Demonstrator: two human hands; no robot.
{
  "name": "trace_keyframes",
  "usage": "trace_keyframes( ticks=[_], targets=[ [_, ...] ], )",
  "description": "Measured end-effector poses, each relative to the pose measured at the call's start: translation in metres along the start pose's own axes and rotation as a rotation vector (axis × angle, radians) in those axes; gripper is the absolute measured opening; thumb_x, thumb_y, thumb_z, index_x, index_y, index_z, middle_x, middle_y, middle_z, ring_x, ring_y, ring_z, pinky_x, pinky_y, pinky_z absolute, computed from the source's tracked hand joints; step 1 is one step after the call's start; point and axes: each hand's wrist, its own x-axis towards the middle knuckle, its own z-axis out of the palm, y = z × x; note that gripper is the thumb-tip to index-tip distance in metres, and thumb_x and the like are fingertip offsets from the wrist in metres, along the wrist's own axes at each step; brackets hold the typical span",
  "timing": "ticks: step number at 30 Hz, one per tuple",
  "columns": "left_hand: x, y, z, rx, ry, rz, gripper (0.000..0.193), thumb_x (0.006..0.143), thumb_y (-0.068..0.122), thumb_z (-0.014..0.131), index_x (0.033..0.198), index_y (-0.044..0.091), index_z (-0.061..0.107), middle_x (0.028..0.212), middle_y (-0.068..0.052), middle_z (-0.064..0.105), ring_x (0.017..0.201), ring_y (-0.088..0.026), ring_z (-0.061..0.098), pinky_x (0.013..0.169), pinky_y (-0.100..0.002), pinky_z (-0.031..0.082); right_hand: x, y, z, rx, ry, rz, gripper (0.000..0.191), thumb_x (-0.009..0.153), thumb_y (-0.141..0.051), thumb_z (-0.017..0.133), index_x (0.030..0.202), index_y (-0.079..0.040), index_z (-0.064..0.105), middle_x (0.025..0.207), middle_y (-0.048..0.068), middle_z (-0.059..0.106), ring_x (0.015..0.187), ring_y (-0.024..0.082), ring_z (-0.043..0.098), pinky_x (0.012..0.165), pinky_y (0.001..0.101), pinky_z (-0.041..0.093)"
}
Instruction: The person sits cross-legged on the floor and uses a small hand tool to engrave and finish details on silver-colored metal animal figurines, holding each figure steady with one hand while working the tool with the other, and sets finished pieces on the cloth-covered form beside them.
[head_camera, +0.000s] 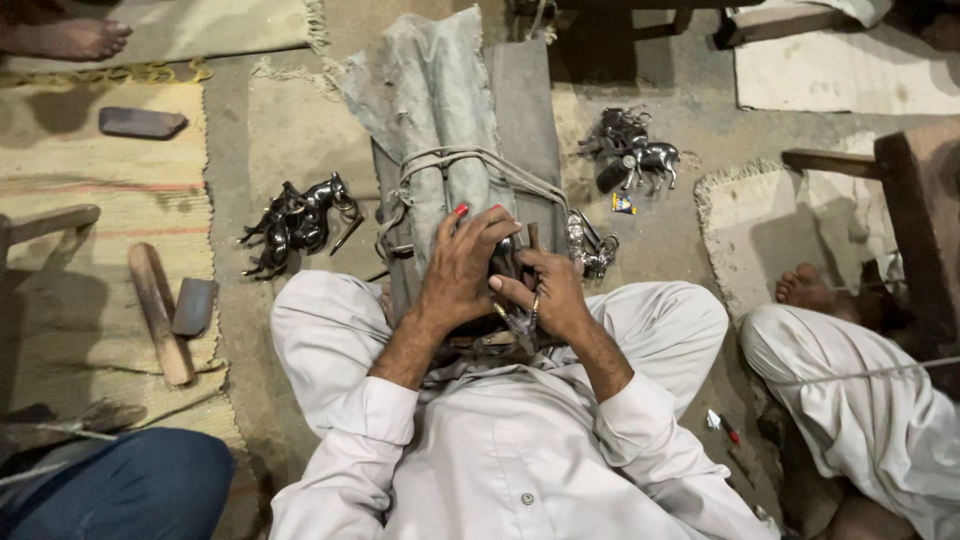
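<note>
I sit on the floor in white clothes with a grey cloth-wrapped block (450, 120) tied with cord standing between my knees. My left hand (460, 270) presses a dark metal figurine (508, 262) against the block, fingers curled over it. My right hand (548, 292) grips the same figurine from the right, with a thin tool (533, 236) poking up between the hands. A shiny metal piece (592, 250) lies just right of the hands. Most of the figurine is hidden under my fingers.
Dark horse figurines (300, 222) lie on the floor to the left, with more horse figurines (635, 152) at the back right. A wooden mallet (160, 315) and a flat stone (140, 122) rest on the woven mat. Other people's legs show at right (860, 400), lower left (120, 485) and top left.
</note>
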Motion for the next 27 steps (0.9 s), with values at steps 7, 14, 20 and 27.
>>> trace_keyframes(
  ticks=[7,14,20,27],
  targets=[
    [-0.002,0.004,0.001,0.003,0.033,-0.018,0.081,0.070,0.025,0.082,0.139,0.011,0.044,0.135,-0.015,0.057,0.132,-0.037,0.055,0.116,-0.060,0.030,0.000,0.006,-0.003,0.022,-0.053,-0.034,0.046,0.085,-0.042,0.080,0.078,0.000,0.063,0.062,0.007,0.052,0.058,0.016,0.049,0.054,0.0354,0.042],
    [-0.004,0.000,0.007,0.041,0.038,-0.081,0.085,0.075,0.020,0.080,0.147,0.005,0.039,0.140,-0.018,0.058,0.134,-0.036,0.056,0.120,-0.057,0.031,0.001,0.017,-0.005,0.117,-0.116,0.021,0.041,0.089,-0.040,0.077,0.085,0.000,0.068,0.064,0.004,0.055,0.062,0.011,0.046,0.054,0.0327,0.041],
    [-0.002,-0.001,0.012,0.024,0.014,-0.137,0.089,0.068,0.017,0.082,0.145,0.006,0.038,0.138,-0.018,0.059,0.132,-0.035,0.056,0.118,-0.057,0.030,0.004,0.027,-0.013,0.443,-0.018,0.035,0.032,0.105,-0.029,0.061,0.118,-0.002,0.070,0.083,0.005,0.068,0.074,0.011,0.064,0.068,0.0270,0.054],
    [0.002,0.004,0.009,0.024,0.013,-0.147,0.094,0.069,0.022,0.086,0.148,0.006,0.037,0.140,-0.017,0.059,0.132,-0.035,0.056,0.117,-0.058,0.029,-0.004,0.013,-0.035,0.573,0.241,-0.016,0.042,0.105,-0.007,0.062,0.144,-0.003,0.047,0.114,0.008,0.068,0.105,0.013,0.070,0.088,0.0225,0.058]
  ],
)
